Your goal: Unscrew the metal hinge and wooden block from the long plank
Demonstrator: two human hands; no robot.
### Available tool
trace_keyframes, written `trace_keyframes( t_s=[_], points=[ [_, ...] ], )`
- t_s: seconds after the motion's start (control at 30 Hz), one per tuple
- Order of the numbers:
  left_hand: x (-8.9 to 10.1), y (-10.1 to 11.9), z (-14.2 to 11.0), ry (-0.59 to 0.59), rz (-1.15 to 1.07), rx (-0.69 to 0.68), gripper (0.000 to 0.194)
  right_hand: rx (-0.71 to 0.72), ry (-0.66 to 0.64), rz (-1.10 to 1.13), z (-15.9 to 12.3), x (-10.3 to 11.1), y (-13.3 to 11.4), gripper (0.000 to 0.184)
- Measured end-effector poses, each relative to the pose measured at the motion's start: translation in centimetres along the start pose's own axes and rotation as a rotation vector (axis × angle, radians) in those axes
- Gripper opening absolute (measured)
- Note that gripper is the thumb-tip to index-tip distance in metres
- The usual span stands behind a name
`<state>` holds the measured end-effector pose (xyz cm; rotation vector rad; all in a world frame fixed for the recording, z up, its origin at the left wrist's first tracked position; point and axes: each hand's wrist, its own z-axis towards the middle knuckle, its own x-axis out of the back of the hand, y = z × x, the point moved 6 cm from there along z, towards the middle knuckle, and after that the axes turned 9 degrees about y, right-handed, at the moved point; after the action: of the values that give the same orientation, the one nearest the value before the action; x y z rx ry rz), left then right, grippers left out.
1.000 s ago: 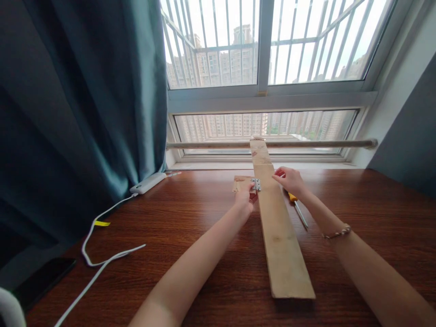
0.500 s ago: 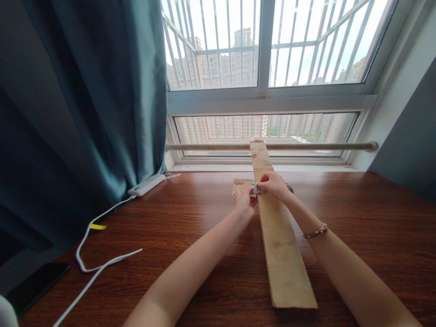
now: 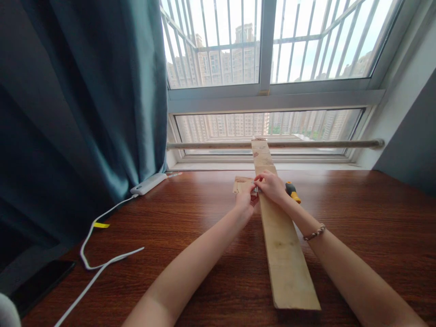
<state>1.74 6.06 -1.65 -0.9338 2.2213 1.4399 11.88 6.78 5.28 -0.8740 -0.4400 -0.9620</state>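
Observation:
A long pale wooden board [image 3: 289,254] lies lengthwise on the table, its far end by the window. Against its left edge is a small wooden block [image 3: 241,182], gripped by my left hand [image 3: 245,202] with the thumb on top. Where the two pieces meet sits a small metal hinge [image 3: 255,190], mostly covered by my fingers. My right hand [image 3: 270,185] rests over the long board, thumb and forefinger pinched together just above the hinge. What is between those fingertips is too small to make out. A black and yellow screwdriver handle [image 3: 293,191] shows just right of the board.
A white power strip [image 3: 150,183] with a white cable [image 3: 86,243] lies at the left by the dark curtain [image 3: 112,91]. A dark flat device [image 3: 41,284] is at the near left corner. Behind the table a rail [image 3: 313,144] crosses the window.
My right fingers have shifted slightly left, over the hinge and close to my left thumb. The view has turned slightly, and more of the screwdriver handle shows beside my right wrist.

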Motion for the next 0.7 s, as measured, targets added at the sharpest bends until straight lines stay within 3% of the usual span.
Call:
trace_keyframes(
  t_s=[0.7],
  points=[
    [-0.31,0.27,-0.26,-0.054,0.02,0.032,0.008,0.051,-0.002,-0.083,-0.32,-0.38,0.04,0.015]
  ],
)
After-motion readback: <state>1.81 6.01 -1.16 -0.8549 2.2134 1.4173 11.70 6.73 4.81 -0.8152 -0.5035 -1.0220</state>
